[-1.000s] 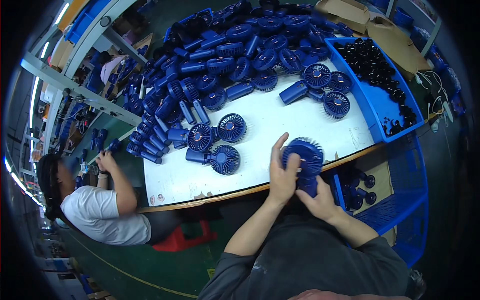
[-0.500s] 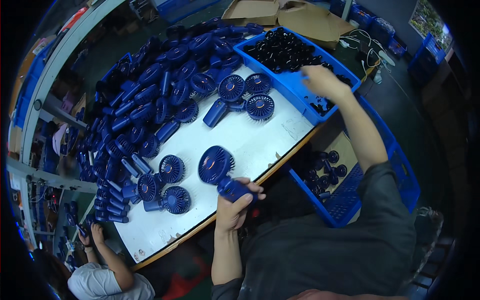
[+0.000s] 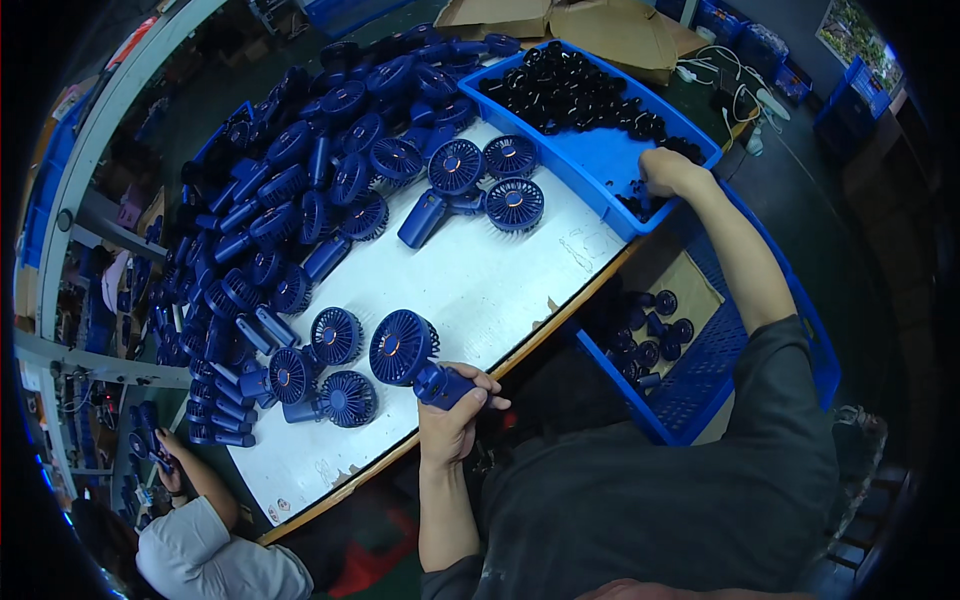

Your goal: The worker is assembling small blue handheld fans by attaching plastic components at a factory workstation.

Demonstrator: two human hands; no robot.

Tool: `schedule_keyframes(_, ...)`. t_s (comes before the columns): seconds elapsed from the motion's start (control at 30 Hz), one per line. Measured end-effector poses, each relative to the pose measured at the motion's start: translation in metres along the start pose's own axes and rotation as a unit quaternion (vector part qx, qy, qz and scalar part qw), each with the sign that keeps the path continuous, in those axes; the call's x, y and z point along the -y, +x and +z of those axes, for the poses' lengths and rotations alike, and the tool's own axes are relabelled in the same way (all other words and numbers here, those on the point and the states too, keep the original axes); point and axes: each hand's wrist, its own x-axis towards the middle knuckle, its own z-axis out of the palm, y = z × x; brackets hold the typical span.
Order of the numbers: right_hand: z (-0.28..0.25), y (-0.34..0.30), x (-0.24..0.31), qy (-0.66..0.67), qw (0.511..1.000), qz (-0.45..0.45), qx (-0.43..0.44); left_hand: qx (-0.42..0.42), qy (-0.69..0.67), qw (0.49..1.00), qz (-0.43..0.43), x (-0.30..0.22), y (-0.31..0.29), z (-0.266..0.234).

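Note:
My left hand (image 3: 455, 412) is wrapped round the handle of a dark blue handheld fan (image 3: 404, 347), whose round grille faces up above the white tabletop (image 3: 480, 305). My right hand (image 3: 672, 174) reaches into a blue tray (image 3: 603, 205) at the far right. Its fingers point down and are drawn together over small black parts (image 3: 641, 203) in the near corner of the tray; whatever they pinch is hidden. Larger black pieces (image 3: 572, 92) are heaped at the tray's far end. Several loose fans (image 3: 514, 204) lie on the table beside the tray.
A large pile of blue fans (image 3: 290, 190) covers the table's left and far side. Below the table edge at right stands a blue crate (image 3: 690, 400) holding more fans. Cardboard (image 3: 615, 38) and white cables (image 3: 740, 85) lie behind. At lower left a co-worker (image 3: 205, 550) handles a fan.
My right hand has come down and nearer, to the small parts in the tray's near corner. The fan in my left hand has shifted slightly left, its grille now turned more upward.

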Motion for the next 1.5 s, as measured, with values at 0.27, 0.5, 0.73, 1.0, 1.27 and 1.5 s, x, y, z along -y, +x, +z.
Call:
schedule_keyframes(0.27, 0.004, 0.001, -0.017, 0.267, 0.925, -0.064, -0.264, -0.043, 0.044, 0.997, -0.045, -0.003, 0.002, 0.006)
schedule_keyframes(0.5, 0.058, -0.17, 0.2, 0.768, 0.575, -0.24, 0.146, -0.084, -0.04, 0.996, -0.006, 0.003, 0.009, 0.029)
schedule_keyframes(0.73, 0.09, -0.184, 0.216, 0.482, 0.687, -0.515, -0.174, -0.081, -0.014, 0.996, -0.027, 0.001, -0.02, 0.009)
schedule_keyframes(1.0, 0.065, -0.174, 0.206, 0.442, 0.686, -0.551, -0.178, 0.038, 0.023, 0.993, -0.113, 0.001, -0.026, 0.013)
schedule_keyframes(1.27, 0.053, -0.178, 0.228, 0.376, 0.715, -0.551, -0.21, 0.059, -0.004, 0.996, -0.061, 0.016, -0.039, 0.009)
schedule_keyframes(1.5, 0.067, -0.211, 0.227, 0.301, 0.81, -0.471, -0.174, -0.118, -0.069, 0.99, -0.024, 0.027, -0.028, 0.041)
